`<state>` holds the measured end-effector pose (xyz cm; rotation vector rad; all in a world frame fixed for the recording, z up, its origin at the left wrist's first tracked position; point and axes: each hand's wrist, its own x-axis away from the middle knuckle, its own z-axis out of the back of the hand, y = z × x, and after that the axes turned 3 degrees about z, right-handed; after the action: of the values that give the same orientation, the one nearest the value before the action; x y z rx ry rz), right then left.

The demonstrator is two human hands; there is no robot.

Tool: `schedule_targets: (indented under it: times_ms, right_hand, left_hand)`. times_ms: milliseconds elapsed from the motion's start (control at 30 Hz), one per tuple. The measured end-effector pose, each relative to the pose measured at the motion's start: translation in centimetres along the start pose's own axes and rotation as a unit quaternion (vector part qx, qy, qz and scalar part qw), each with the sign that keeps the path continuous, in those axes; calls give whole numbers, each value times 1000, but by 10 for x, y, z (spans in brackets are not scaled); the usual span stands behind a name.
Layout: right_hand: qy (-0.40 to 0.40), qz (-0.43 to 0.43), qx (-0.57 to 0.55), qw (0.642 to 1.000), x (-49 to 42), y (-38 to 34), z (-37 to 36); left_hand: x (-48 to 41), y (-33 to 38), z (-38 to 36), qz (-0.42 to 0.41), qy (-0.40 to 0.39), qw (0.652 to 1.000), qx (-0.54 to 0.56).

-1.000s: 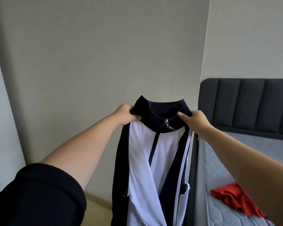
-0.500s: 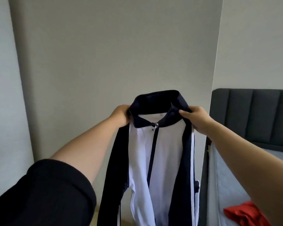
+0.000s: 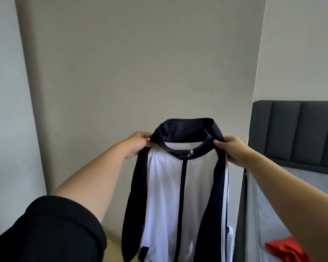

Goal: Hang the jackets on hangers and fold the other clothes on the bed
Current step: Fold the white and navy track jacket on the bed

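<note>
The navy-and-white jacket point(image 3: 186, 186) hung in mid-air before a plain wall point(image 3: 140, 63), held up at the shoulders just beside its collar point(image 3: 187, 127). The left hand point(image 3: 138, 144) pinched the cloth at the collar's nine o'clock and the right hand point(image 3: 233, 150) gripped it at three o'clock, the fingers of both curled round the fabric. The zip point(image 3: 191, 152) was closed to the neck, and the body and sleeves dangled out of frame at six o'clock. The bed point(image 3: 292, 186) lay at about four o'clock from the jacket, with a red garment point(image 3: 284, 250) crumpled on its mattress. No hanger was in view. The likely trouble lay there: fetching one would mean freeing a hand, leaving the whole weight on a single pinch — the smooth-looking cloth could slide out and drop to the floor. With the front zipped shut, a hanger forced in through the neck could also stretch or catch the collar.
</note>
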<state>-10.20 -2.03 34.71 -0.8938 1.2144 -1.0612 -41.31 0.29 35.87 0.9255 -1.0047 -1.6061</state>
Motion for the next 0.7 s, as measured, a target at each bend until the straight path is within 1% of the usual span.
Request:
schedule_targets:
  times_ms: [67, 167, 233, 333, 500, 533, 600, 667, 700]
  right_hand:
    - [-23, -7, -6, 1000, 0, 6, 4]
    - [-31, -13, -16, 999, 1, 14, 9]
    - [-53, -13, -38, 998, 4, 17, 10]
    - [-67, -11, -63, 996, 6, 16, 11]
    - [-77, -27, -9, 997, 7, 9, 8]
    - [-88, -41, -18, 995, 8, 9, 6]
    - [-108, -68, -21, 992, 11, 8, 3]
    - [-119, -74, 34, 990, 12, 8, -1]
    - [-124, -65, 69, 988, 14, 7, -2]
  left_hand:
    - [0, -5, -1, -5, -22, 999, 32]
    - [3, -10, -1, -10, -80, 994, 78]
    - [5, -12, -2, -11, -110, 988, 105]
    - [4, -14, -3, 11, -116, 986, 119]
    - [6, -14, -6, 63, -114, 986, 102]
    - [6, -13, -9, 78, -113, 987, 86]
    - [5, -13, -15, 85, -90, 992, 7]
    - [5, -14, -21, 52, -74, 993, -72]
    - [6, -14, -24, 38, -87, 989, -114]
